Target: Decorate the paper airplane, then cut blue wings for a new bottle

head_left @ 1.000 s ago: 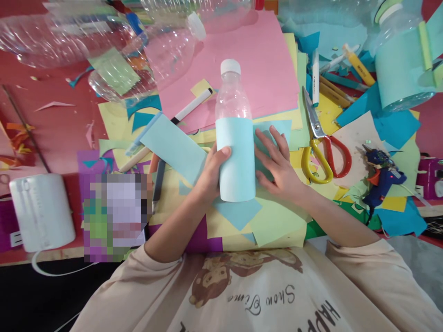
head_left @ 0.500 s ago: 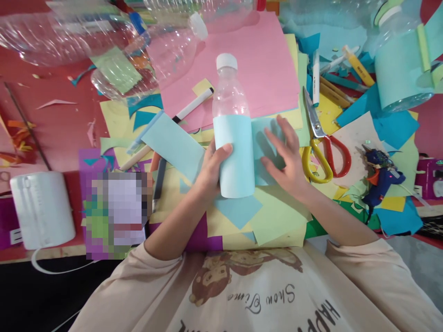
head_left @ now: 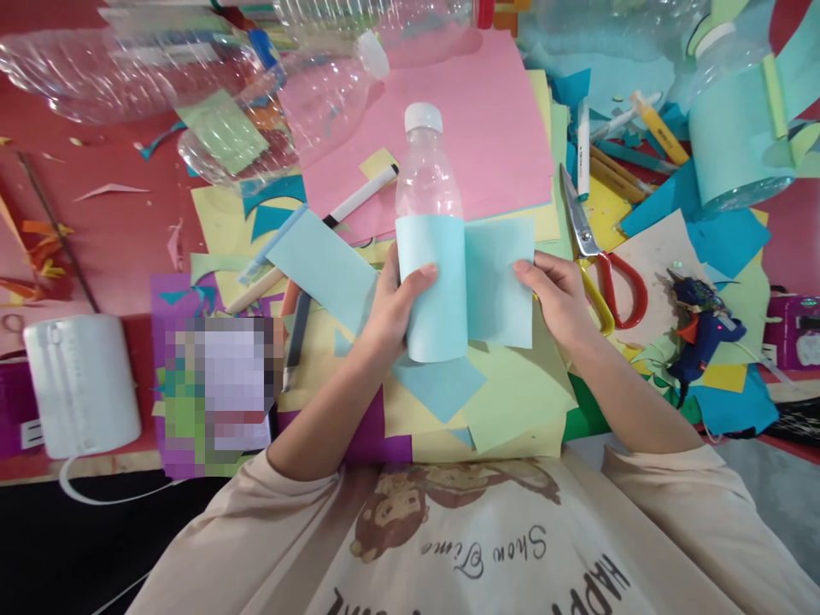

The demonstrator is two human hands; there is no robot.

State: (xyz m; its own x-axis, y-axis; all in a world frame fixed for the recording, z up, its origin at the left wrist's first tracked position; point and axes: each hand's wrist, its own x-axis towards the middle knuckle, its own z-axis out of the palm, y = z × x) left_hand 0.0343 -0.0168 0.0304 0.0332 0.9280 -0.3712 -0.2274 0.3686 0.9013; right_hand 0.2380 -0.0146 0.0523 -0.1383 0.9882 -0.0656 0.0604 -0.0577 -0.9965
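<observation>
A clear plastic bottle point(head_left: 428, 175) with a white cap lies in the middle, its lower part covered by light blue paper point(head_left: 436, 299). My left hand point(head_left: 398, 303) is closed around the bottle's left side, thumb on the paper. The paper's loose flap point(head_left: 500, 282) stretches out to the right of the bottle. My right hand point(head_left: 559, 295) pinches the flap's right edge between thumb and fingers. Left of my left hand lies a light blue paper strip point(head_left: 324, 265). Scissors point(head_left: 599, 256) with red and yellow handles lie just right of my right hand.
Pink paper sheets point(head_left: 487, 120) lie behind the bottle. Clear bottles point(head_left: 320, 102) lie at the back left, and a paper-wrapped bottle point(head_left: 736, 137) stands back right. A blue glue gun point(head_left: 708, 333) is at the right, a white device point(head_left: 83, 384) at the left. Markers and paper scraps are scattered around.
My right hand has moved right and down from over the flap, its spread fingers closing on the flap's right edge. The left hand keeps hold of the bottle, which has barely shifted.
</observation>
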